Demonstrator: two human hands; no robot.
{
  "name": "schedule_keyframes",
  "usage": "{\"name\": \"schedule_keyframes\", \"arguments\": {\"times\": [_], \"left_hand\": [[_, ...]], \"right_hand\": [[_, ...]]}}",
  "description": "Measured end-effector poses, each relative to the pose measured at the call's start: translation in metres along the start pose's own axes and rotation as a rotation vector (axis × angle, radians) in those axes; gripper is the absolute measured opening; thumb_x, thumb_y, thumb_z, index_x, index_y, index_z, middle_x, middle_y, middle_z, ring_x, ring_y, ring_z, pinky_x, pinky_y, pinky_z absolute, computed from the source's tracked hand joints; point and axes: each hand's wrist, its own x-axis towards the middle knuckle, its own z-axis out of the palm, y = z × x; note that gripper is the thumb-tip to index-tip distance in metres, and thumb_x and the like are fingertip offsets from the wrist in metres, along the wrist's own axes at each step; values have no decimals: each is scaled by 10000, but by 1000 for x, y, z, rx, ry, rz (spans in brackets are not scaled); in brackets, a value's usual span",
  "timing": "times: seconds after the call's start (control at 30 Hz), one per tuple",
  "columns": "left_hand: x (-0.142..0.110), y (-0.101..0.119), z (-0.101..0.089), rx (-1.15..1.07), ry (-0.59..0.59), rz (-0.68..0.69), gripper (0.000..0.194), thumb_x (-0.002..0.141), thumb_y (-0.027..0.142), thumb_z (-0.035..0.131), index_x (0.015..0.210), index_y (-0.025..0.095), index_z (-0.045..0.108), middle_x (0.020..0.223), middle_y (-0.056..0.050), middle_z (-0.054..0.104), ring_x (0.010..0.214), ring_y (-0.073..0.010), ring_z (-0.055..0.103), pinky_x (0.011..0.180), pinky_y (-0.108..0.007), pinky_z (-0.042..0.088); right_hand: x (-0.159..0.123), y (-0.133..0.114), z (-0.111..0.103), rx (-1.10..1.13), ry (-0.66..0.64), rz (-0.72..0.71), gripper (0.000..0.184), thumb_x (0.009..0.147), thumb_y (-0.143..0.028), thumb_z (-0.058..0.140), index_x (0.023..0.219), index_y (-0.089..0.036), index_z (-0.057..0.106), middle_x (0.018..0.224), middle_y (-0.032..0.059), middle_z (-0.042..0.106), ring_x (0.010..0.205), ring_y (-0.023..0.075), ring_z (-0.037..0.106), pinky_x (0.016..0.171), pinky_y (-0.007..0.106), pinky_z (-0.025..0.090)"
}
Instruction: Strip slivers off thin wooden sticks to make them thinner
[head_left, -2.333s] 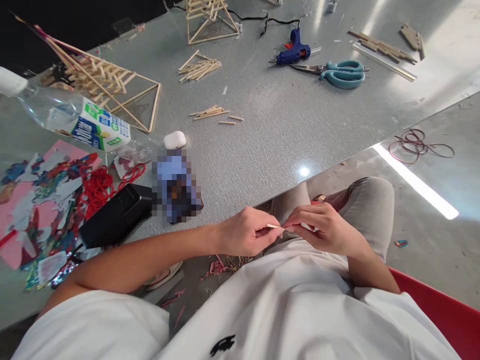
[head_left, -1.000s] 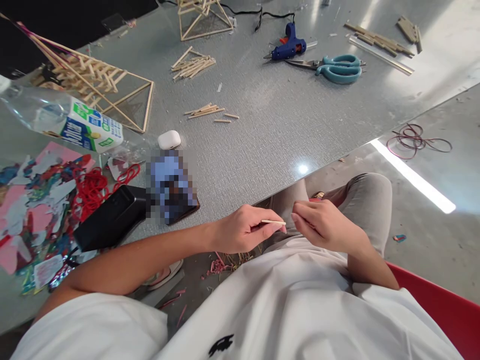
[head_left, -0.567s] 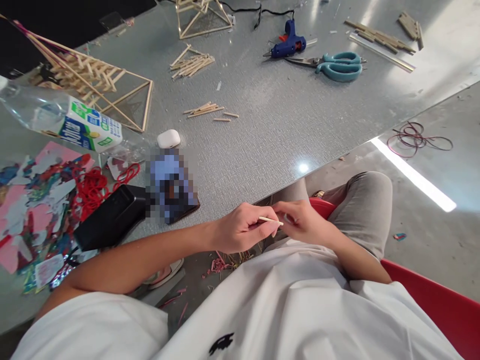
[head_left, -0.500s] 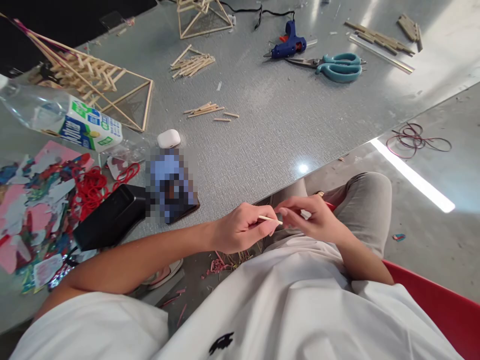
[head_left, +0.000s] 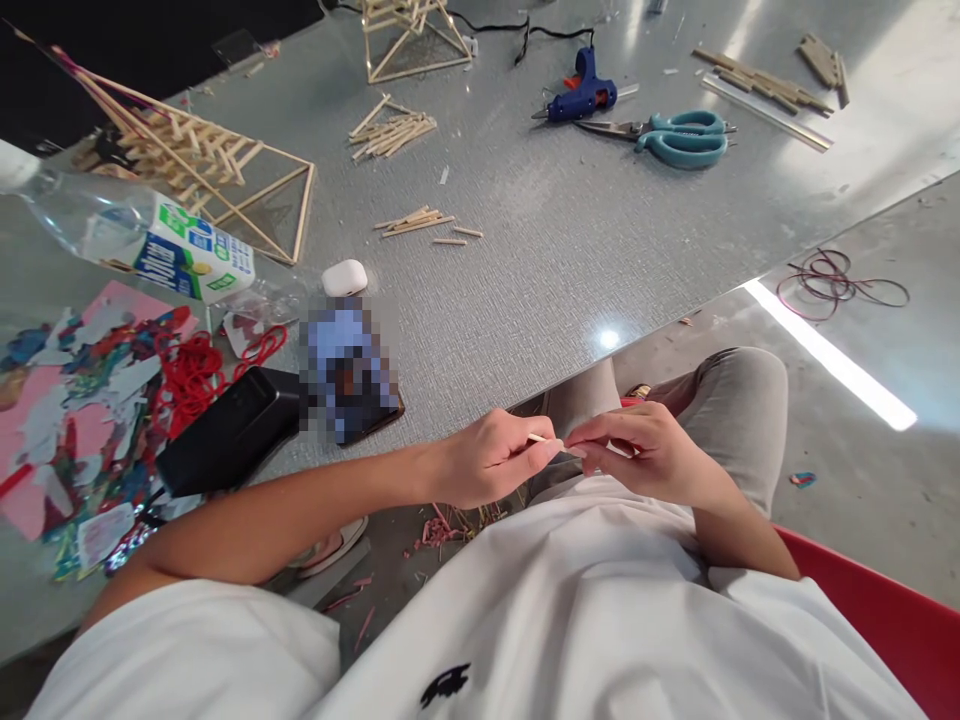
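Note:
Just below the near edge of the grey table [head_left: 570, 250], over my lap, my left hand [head_left: 487, 462] pinches a short thin wooden stick [head_left: 544, 439]. My right hand [head_left: 645, 452] meets it from the right, thumb and fingers closed on the stick's other end. Both hands hover above my white shirt and grey trousers. Loose short sticks [head_left: 427, 224] lie on the table further off.
A stick-frame pyramid [head_left: 202, 170], a water bottle [head_left: 142, 240], a white earbud case [head_left: 344, 278], a phone [head_left: 349, 375] and a black box [head_left: 225, 430] sit at left. A blue glue gun [head_left: 585, 95] and teal scissors [head_left: 675, 135] lie at the back. Stick scraps litter the floor.
My right hand let go of the stick's tip, drew slightly away, then came back and pinched it again. My left hand kept hold of the stick throughout.

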Motion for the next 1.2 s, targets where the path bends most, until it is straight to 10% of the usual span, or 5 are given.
{"name": "schedule_keyframes", "arguments": {"times": [0.8,1.2], "left_hand": [[1,-1,0,-21,-91,39,338,1110,396,450,824,216,462,651,79,385,558,-96,338,526,-238,293],[1,5,-2,-37,-124,-8,367,1101,425,475,801,214,462,635,77,368,565,-100,325,532,-244,284]], "right_hand": [[9,8,1,161,-158,15,117,1117,-209,608,1024,-191,678,639,-50,685,507,70,577,499,180,422],[4,-1,2,-303,24,-92,56,1110,-177,573,1105,-218,610,731,-32,676,571,116,564,574,256,409]]}}
